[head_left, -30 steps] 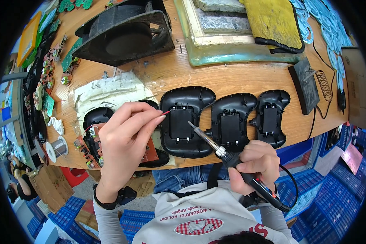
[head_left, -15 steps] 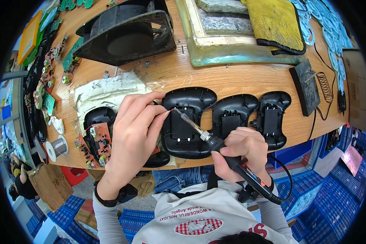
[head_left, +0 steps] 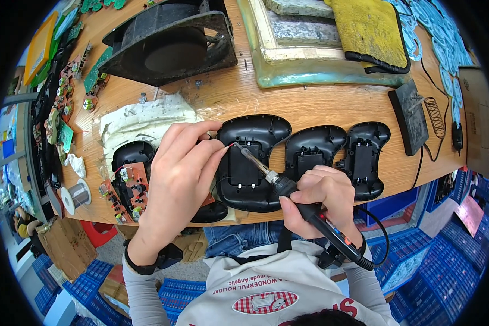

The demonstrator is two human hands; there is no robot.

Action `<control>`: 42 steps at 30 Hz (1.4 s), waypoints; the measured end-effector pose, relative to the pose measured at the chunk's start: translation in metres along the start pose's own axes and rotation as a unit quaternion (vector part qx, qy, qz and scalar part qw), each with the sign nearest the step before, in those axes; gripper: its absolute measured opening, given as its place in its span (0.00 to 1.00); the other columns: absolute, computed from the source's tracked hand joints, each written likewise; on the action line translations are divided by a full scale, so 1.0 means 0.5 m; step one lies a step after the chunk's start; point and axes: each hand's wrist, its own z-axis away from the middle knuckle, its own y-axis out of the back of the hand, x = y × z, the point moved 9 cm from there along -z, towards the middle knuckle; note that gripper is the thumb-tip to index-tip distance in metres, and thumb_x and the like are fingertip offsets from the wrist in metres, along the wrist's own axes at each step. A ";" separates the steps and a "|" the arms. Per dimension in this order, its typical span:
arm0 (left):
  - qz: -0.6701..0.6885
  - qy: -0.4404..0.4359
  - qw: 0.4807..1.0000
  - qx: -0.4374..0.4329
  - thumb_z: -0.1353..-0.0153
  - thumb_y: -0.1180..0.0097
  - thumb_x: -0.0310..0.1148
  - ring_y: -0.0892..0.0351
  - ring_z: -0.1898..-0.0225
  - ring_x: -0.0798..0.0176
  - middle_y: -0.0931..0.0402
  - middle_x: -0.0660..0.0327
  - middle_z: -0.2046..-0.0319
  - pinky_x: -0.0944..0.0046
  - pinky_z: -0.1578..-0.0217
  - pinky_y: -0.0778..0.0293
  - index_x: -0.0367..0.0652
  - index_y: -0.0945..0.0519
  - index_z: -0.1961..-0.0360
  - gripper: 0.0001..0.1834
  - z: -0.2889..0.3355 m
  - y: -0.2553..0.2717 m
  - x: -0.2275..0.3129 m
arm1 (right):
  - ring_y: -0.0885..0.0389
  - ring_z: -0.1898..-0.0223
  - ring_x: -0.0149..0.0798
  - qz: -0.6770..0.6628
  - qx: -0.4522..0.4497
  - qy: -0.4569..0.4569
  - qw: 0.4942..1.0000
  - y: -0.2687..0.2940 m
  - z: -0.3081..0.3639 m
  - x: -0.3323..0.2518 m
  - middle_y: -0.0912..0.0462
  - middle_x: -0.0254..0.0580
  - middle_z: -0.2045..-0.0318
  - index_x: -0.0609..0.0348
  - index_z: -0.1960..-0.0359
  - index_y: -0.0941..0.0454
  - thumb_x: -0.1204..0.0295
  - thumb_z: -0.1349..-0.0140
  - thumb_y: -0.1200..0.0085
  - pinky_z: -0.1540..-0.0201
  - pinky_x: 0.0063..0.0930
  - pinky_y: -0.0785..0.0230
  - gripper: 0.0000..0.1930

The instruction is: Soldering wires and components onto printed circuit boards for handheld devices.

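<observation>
My right hand [head_left: 323,201] is closed round the black handle of a soldering iron [head_left: 271,177]. The iron's tip points up and left, meeting the end of a thin red wire [head_left: 232,145] at a black gamepad shell [head_left: 243,164]. My left hand [head_left: 182,163] pinches that wire between thumb and forefinger at the shell's upper left edge. Two more open shells, a middle one [head_left: 309,158] and a right one [head_left: 364,157], lie in a row to the right. Left of my left hand, an orange circuit board [head_left: 136,185] rests over another black shell [head_left: 131,156], partly hidden.
A black fan [head_left: 171,51] stands at the back. Right of it, a yellow cloth [head_left: 369,32] hangs over a framed tray [head_left: 288,79]. The iron's stand [head_left: 408,117] with its coil is at right. A solder spool [head_left: 76,196] sits by the left front edge.
The soldering iron and my right hand have shifted very slightly up and left. My left hand keeps its pinch on the wire, nearly still.
</observation>
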 end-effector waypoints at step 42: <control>0.006 0.000 1.000 -0.019 0.54 0.38 0.19 0.24 0.64 0.57 0.24 0.55 0.61 0.61 0.62 0.28 0.32 0.22 0.73 0.06 -0.006 -0.006 0.012 | 0.41 0.92 0.31 0.068 0.010 0.050 0.996 0.070 0.056 -0.048 0.33 0.36 0.90 0.59 0.70 0.35 0.76 0.56 0.41 0.85 0.26 0.50 0.15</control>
